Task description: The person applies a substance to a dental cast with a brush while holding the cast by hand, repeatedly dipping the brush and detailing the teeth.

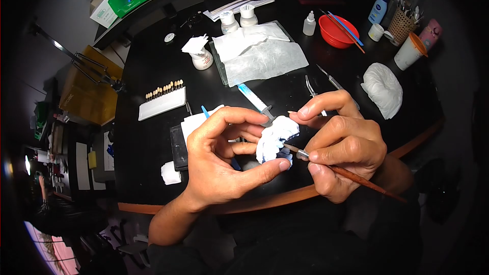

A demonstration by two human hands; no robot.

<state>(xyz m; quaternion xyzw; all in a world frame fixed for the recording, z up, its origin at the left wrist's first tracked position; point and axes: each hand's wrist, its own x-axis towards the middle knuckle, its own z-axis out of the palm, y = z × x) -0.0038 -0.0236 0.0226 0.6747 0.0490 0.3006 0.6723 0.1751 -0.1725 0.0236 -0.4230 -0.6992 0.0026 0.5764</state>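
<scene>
My left hand (224,158) curls round a white dental plaster model (275,137), gripping its edge between thumb and fingers. In my right hand (346,147) is a thin brush (356,177) with a reddish-brown handle and metal ferrule. Its tip points at the model's near side; whether it touches is hard to tell. A small pale bit (292,112) shows by my right index fingertip, too small to name. Just beyond the model lies a syringe (253,98) with a blue label. Part of the model is hidden behind my left fingers.
A tooth shade guide (164,99) lies left. White sheets (265,63) on a glass slab, small jars (202,59), a red bowl (338,33) and a dropper bottle (309,23) stand farther back. Crumpled white tissue (382,90) and metal tools (331,79) lie right.
</scene>
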